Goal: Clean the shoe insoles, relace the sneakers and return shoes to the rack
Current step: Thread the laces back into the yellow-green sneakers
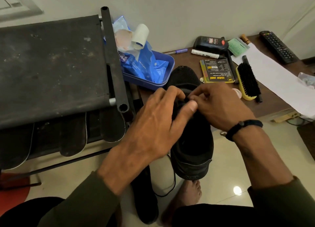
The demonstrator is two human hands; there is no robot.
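**Lacing the black sneaker at the bench edge**

Your fingers [191,105] on both sides are pinched together at the throat of the black mesh sneaker [190,138]. They look clamped on a black lace, though the lace is too dark against the shoe to follow. Your left hand [153,121] comes over from the left with the thumb pressed forward. Your right hand [219,105], with a dark braided band at the wrist, meets it from the right. The sneaker stands toe away from you, its toe resting on the edge of the brown wooden bench [196,92] and its heel out over the floor.

To do this step well, draw each pass snug and keep the two ends even. The black-on-black contrast is poor, so feel for each eyelet as well as looking.

A second black shoe [144,197] lies on the pale tiled floor [225,167] by your bare foot. To the left stands the black fabric-shelved shoe rack [51,64], with dark insoles [73,136] lying beneath its top shelf. On the bench are a blue plastic tray [168,69] of wipes, a yellow-backed brush with black bristles [247,83], a black remote control [277,47] and white paper [276,78]. A plain pale wall stands behind.
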